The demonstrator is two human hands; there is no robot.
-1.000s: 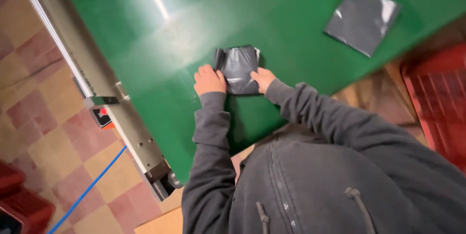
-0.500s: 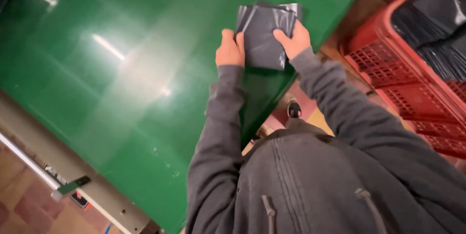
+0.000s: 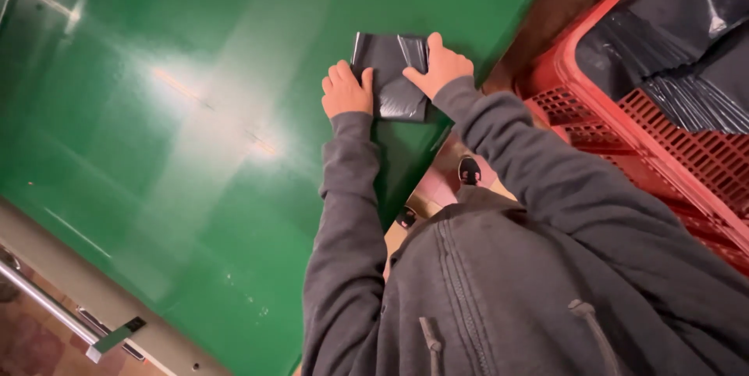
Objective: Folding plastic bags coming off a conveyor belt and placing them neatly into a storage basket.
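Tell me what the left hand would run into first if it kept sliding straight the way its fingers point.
The left hand rests at the edge of the folded dark plastic bag, fingers pointing up the picture. Straight ahead lies only bare green table; the way looks free as far as the picture shows. The bag sits just beside that line.
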